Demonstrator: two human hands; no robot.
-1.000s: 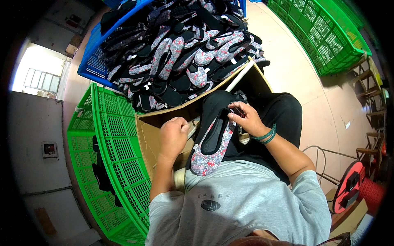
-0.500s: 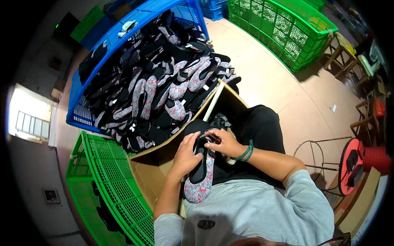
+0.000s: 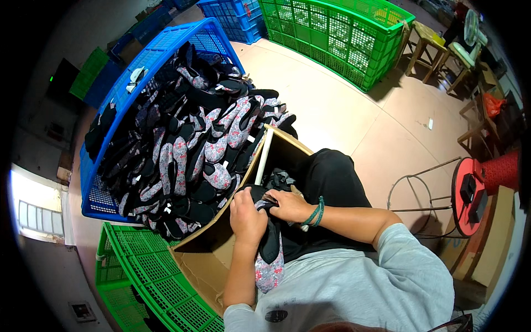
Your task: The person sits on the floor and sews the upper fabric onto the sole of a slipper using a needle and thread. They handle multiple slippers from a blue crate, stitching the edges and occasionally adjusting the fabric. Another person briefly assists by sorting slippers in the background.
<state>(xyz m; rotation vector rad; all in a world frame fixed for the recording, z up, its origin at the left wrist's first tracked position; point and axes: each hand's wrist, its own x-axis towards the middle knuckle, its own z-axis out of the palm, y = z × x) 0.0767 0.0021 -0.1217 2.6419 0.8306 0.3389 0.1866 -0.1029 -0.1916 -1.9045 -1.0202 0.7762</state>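
Observation:
A slipper (image 3: 269, 275) in grey-and-pink floral cloth with a black lining lies lengthwise before my body, its rounded floral end towards me. My left hand (image 3: 248, 218) is closed on its far end, fingers curled over the black part. From the other side, my right hand (image 3: 290, 206) pinches the same end; a green band circles that wrist. My fingers partly hide the slipper's far end. Just beyond my hands stands an open cardboard box (image 3: 213, 275), with a white rod (image 3: 264, 155) along its edge and dark crumpled cloth (image 3: 280, 180) beside my knee.
A heap of similar slippers (image 3: 218, 149) spills from a tilted blue crate (image 3: 213, 30) ahead on the left. Green crates stand at near left (image 3: 157, 276) and far ahead (image 3: 326, 41). To the right are a red round-topped stool (image 3: 462, 213) and wooden stools (image 3: 426, 41).
My fingers have closed in on the slipper's far end, with my hands drawn tighter around it. The whole view has shifted, so the crates and heap sit lower and further left.

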